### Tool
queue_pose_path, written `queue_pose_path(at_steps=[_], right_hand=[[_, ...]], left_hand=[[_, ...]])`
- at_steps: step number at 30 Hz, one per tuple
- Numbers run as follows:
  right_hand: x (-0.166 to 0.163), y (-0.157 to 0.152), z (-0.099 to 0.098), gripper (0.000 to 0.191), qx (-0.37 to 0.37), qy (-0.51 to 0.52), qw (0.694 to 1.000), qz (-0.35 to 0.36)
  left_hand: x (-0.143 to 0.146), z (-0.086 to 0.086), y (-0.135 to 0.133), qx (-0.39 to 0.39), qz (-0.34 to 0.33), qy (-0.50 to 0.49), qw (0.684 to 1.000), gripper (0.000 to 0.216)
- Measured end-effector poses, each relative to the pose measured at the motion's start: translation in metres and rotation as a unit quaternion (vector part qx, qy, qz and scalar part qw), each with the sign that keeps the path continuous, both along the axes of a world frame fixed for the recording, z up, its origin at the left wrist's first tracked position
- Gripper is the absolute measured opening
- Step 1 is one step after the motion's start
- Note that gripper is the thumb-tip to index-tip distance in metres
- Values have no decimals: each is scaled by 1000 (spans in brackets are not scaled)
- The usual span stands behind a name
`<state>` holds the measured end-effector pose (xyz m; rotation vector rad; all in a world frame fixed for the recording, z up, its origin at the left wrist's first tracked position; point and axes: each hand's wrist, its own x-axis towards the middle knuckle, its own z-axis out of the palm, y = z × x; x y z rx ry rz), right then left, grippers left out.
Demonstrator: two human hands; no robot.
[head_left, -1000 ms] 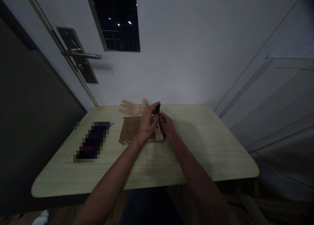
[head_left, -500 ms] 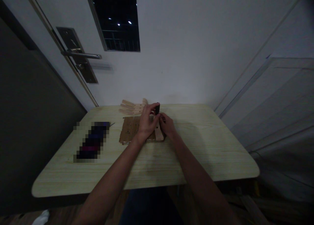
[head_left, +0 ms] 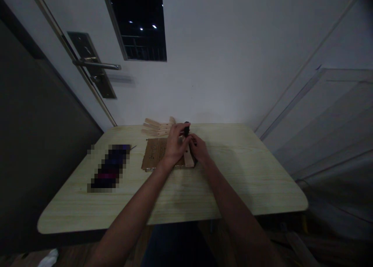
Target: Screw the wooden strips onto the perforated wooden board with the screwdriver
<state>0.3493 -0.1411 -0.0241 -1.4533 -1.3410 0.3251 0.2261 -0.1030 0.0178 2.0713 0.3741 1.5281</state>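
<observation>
My left hand point(head_left: 176, 142) curls round a small dark upright piece point(head_left: 187, 129), index finger at its top and thumb lower down by the wood. Below it lies a pale wooden piece with a hole point(head_left: 188, 158), pointing towards me on a brown cardboard sheet point(head_left: 154, 153). At the far end of that wood my right hand point(head_left: 198, 147) is closed, thumb and fingers pinched close to the left thumb. Whatever sits between the right fingertips is hidden. Several pale wooden pieces with small holes point(head_left: 157, 128) lie fanned out behind the cardboard.
A blurred-out dark object point(head_left: 109, 168) lies on the left of the wood-grain table point(head_left: 247, 173), with a thin rod point(head_left: 133, 147) at its far end. A white door with a metal handle point(head_left: 99, 65) rises directly behind the table.
Almost nothing differs. The dark piece in my left hand looks slightly turned, and both hands stay at the same spot over the cardboard.
</observation>
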Motion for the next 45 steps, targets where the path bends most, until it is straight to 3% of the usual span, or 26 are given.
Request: queue_pose_path(at_steps=[8, 18, 23, 32, 39, 45], right_hand=[[1, 0, 0, 18, -4, 7, 1000, 6], [0, 1, 0, 19, 3, 4, 1000, 4], [0, 1, -1, 18, 10, 15, 1000, 4], [0, 1, 0, 17, 8, 18, 1000, 3], [1, 0, 0, 19, -11, 14, 1000, 5], [0, -1, 2, 18, -14, 18, 1000, 2]], left_hand=[[1, -1, -2, -15, -17, -8, 1000, 41], [-4, 6, -6, 23, 26, 30, 999, 44], [-3, 4, -5, 20, 18, 28, 999, 41], [0, -1, 2, 38, 73, 26, 996, 39], [0, 1, -3, 20, 25, -6, 999, 46], [-3, 5, -4, 45, 23, 24, 998, 37]])
